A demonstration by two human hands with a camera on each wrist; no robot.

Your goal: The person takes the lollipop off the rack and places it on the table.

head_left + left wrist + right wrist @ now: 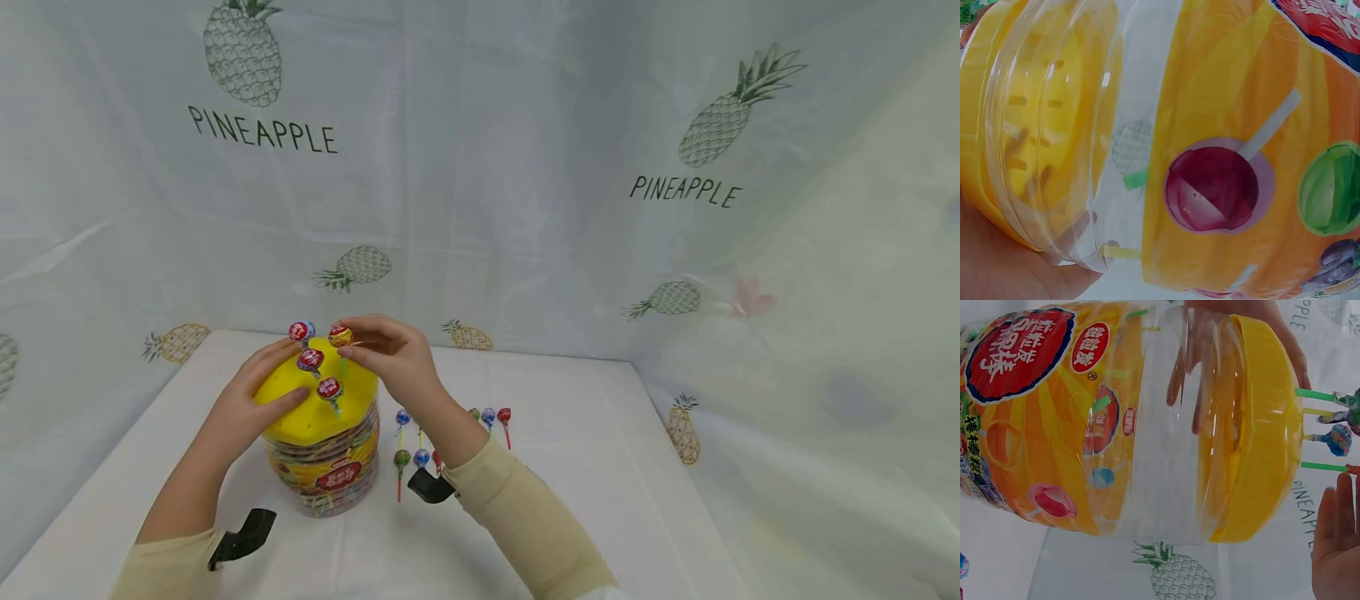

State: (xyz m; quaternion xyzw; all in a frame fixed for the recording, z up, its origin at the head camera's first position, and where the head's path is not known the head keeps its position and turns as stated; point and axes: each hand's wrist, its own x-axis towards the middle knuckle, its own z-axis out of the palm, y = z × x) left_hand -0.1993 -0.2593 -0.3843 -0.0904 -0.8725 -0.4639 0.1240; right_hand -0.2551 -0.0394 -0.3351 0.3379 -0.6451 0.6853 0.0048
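Observation:
A clear plastic lollipop jar (330,475) with a yellow lid (300,422) stands upright at the left of the table. My left hand (251,392) holds the lid's left side, its thumb lying over the top. Three lollipops stand in the lid with their sticks down: one at the back (302,331), one in the middle (311,360) and one in front (329,388). My right hand (397,354) pinches a yellow-and-red wrapped lollipop (341,336) above the lid's right side. In the right wrist view its green stick (1324,466) meets the lid.
Several lollipops lie on the white table (570,467) right of the jar, among them a green one (402,458) and a red one (505,415); my right forearm hides some. Behind hangs a pineapple-printed curtain (495,167).

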